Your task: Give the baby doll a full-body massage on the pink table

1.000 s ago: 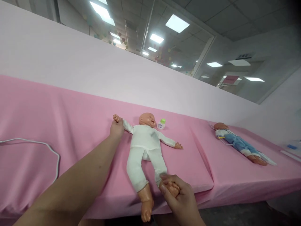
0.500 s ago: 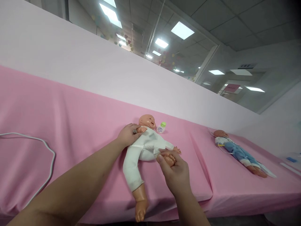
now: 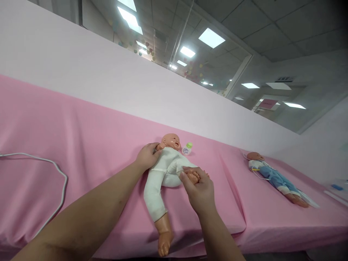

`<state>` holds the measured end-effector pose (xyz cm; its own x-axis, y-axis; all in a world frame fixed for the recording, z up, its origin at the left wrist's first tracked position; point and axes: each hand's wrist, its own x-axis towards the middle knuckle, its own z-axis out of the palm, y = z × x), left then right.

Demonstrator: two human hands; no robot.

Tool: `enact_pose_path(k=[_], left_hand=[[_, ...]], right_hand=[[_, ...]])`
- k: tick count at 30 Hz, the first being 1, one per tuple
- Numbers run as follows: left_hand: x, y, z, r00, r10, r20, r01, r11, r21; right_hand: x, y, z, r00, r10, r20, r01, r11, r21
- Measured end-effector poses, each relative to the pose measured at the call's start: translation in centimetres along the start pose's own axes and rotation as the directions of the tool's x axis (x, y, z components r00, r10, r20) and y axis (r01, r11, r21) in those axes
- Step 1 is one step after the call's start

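A baby doll (image 3: pixel 158 198) in white clothes lies on its back on the pink-covered bed (image 3: pixel 108 145), head toward the wall. My left hand (image 3: pixel 147 156) is closed around the doll's arm beside its chest, a ring on one finger; most of that arm is hidden. In my right hand (image 3: pixel 201 188) is the doll's foot (image 3: pixel 194 177), lifted off the bed with the leg bent up toward the belly. The doll's other leg (image 3: pixel 164 232) stretches toward the bed's front edge. Near the doll's head stands a small clear bottle (image 3: pixel 187 149) with a green cap.
Farther right lies a second doll (image 3: pixel 280 177) in blue trousers, with thin tubing on it. A white cable (image 3: pixel 63 188) curves over the bed at left. Behind the bed runs a white wall (image 3: pixel 108 79) with glass above. At far right is a blue item (image 3: pixel 337 187).
My right hand has moved slightly left, bringing the doll's foot nearer its body. The doll's small hand, which showed beside my left hand, is now hidden.
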<state>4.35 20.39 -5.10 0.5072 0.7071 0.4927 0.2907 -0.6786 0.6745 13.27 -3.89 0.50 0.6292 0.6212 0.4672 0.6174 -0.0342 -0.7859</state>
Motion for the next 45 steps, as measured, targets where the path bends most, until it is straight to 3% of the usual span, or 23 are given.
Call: enact_pose_path(k=[2, 7, 11, 14, 17, 20, 23, 29, 34, 37, 40, 43, 45], left_hand=[[0.3, -0.5, -0.5, 0.996, -0.089, -0.025, 0.089, 0.996, -0.026], [1.1, -2.3, -1.0, 0.941, -0.321, -0.106, 0.311, 0.945, -0.104], [1.2, -2.9, -0.7, 0.933, -0.337, -0.123, 0.321, 0.938, -0.133], [1.0, -2.5, -0.8, 0.937, -0.333, -0.1, 0.316, 0.936, -0.155], [0.5, -1.3, -1.1, 0.961, -0.269, -0.058, 0.264, 0.961, -0.085], [0.1, 0.2, -0.9, 0.994, -0.106, 0.011, 0.105, 0.992, 0.077], [-0.3, 1.3, -0.2, 0.998, 0.028, 0.058, -0.036, 0.988, 0.152], [-0.3, 1.3, 0.5, 0.996, 0.067, 0.064, -0.078, 0.981, 0.18], [-0.3, 1.0, 0.6, 0.993, 0.09, 0.072, -0.103, 0.974, 0.203], [-0.4, 1.2, 0.5, 0.993, 0.099, 0.065, -0.11, 0.974, 0.197], [-0.4, 1.4, 0.0, 0.996, 0.079, 0.047, -0.086, 0.982, 0.171], [-0.1, 1.3, -0.9, 0.996, -0.079, -0.034, 0.082, 0.992, 0.091], [0.3, 0.7, -1.7, 0.962, -0.243, -0.121, 0.246, 0.969, 0.011]], right_hand=[[-2.0, 0.2, -1.5, 1.0, -0.011, 0.009, 0.011, 1.0, -0.002], [-6.8, 2.5, -3.8, 0.978, -0.114, 0.177, 0.121, 0.992, -0.03], [-9.2, 4.5, -3.4, 0.956, -0.201, 0.213, 0.219, 0.973, -0.066], [-10.2, 5.0, -2.8, 0.955, -0.209, 0.21, 0.224, 0.974, -0.047], [-10.1, 4.5, -2.7, 0.97, -0.178, 0.167, 0.183, 0.983, -0.019], [-8.6, 3.4, -2.8, 0.984, -0.133, 0.116, 0.134, 0.991, 0.001], [-6.2, 2.4, -2.2, 0.991, -0.092, 0.101, 0.089, 0.995, 0.034], [-1.4, 2.2, 1.6, 0.986, -0.132, 0.099, 0.133, 0.991, -0.003], [0.6, 2.6, 4.5, 0.983, -0.163, 0.08, 0.169, 0.982, -0.08], [-0.1, 2.2, 4.3, 0.977, -0.194, 0.087, 0.201, 0.976, -0.079], [-2.3, 1.7, 2.5, 0.975, -0.213, 0.066, 0.213, 0.977, 0.014], [-5.3, 1.9, 0.2, 0.967, -0.252, 0.04, 0.249, 0.966, 0.067], [-7.2, 2.5, -0.9, 0.952, -0.306, 0.027, 0.304, 0.951, 0.045]])
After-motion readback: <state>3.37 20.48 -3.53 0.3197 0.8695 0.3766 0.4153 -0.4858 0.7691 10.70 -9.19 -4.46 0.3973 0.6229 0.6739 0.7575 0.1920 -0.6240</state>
